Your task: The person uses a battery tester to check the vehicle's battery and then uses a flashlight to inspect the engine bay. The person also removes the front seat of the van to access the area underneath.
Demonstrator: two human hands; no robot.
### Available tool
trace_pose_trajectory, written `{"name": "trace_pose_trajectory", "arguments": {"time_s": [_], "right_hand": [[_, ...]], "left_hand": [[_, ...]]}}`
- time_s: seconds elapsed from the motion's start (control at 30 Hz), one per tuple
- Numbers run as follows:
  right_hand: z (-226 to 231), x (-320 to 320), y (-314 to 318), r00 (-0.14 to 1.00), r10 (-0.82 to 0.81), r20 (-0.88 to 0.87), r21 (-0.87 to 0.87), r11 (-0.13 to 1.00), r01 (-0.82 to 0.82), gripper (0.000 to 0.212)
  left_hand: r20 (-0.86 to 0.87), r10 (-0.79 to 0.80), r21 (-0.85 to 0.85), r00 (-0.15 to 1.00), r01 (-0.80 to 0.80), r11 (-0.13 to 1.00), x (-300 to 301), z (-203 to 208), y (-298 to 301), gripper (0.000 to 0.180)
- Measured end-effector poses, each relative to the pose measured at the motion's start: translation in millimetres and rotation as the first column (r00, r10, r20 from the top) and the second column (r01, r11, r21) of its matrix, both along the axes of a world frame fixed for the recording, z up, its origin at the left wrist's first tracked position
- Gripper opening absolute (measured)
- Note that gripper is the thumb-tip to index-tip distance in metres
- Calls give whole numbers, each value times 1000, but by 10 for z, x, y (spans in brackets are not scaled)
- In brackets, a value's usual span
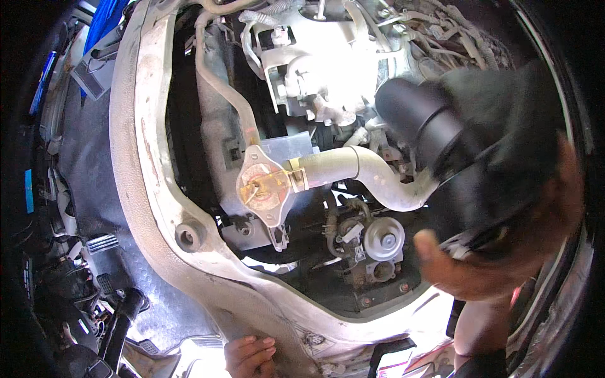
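Note:
My right hand comes up from the lower right, closed around a dark, blurred thing joined to a black tubular part. Its thumb points up on the near side; the other fingers are partly hidden. The black tube's rounded end lies over the engine, beside a brightly lit, washed-out metal area. At the bottom edge, my left hand has bent fingers on the pale rim of the engine opening. In the middle sits a metal radiator cap on its filler neck, with a thick pale hose leading right.
A round metal disc-shaped part sits low in the bay. Wires and ribbed tubes crowd the far right. A thin pipe runs up from the cap. To the left lie a dark floor mat and pedals.

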State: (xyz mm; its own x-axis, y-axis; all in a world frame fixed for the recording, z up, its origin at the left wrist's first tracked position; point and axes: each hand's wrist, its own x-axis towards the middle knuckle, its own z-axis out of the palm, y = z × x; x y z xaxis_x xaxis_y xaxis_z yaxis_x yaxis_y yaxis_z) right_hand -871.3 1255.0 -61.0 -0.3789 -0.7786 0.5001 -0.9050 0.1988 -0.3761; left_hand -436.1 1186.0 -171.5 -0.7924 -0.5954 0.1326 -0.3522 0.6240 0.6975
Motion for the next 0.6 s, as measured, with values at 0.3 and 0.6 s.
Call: {"name": "trace_pose_trajectory", "arguments": {"time_s": [0.3, 0.6], "right_hand": [[-177, 499, -180, 982, 155, 108, 147, 975, -170, 90], [-195, 516, -242, 948, 93, 305, 32, 994, -108, 113]], "left_hand": [[-39, 62, -13, 997, -62, 998, -115, 71, 60, 4], [-24, -107, 170, 994, 109, 979, -116, 177, -128, 16]]}}
